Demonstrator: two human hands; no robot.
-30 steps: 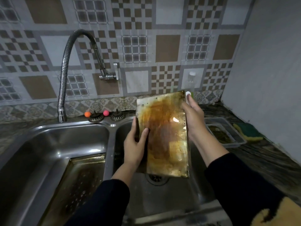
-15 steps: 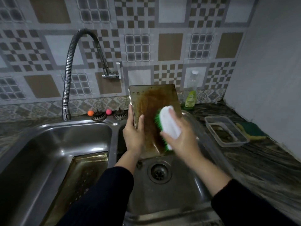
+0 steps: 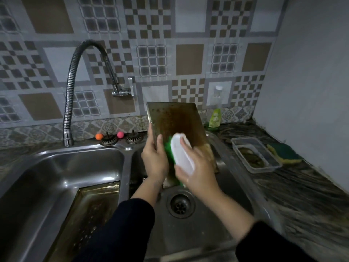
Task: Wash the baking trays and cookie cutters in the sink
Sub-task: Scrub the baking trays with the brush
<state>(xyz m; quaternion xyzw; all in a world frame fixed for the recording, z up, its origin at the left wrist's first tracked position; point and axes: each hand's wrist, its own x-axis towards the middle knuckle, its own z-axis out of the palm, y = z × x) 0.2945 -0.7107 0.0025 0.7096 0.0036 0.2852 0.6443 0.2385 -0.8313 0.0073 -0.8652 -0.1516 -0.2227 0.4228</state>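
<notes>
My left hand [image 3: 154, 159] grips the upright browned metal baking tray [image 3: 176, 122]; my right hand [image 3: 196, 172] clasps the white green-bristled scrub brush [image 3: 182, 154]. Hard scrubbing could slip the wet tray into the steel sink [image 3: 207, 233].

Two forearms reach in from the bottom edge, each in a dark, near-black long sleeve of soft knitted fabric. The left sleeve [image 3: 120, 229] shows fine lengthwise ribbing and ends in a plain cuff partway up the forearm, leaving the wrist and the left hand [image 3: 154, 159] bare. The right sleeve [image 3: 264, 244] is pushed back further, so more forearm shows below the right hand [image 3: 198, 174]. No ring, watch or bracelet is visible. A small dark mark sits on the left wrist; too blurred to read.
</notes>
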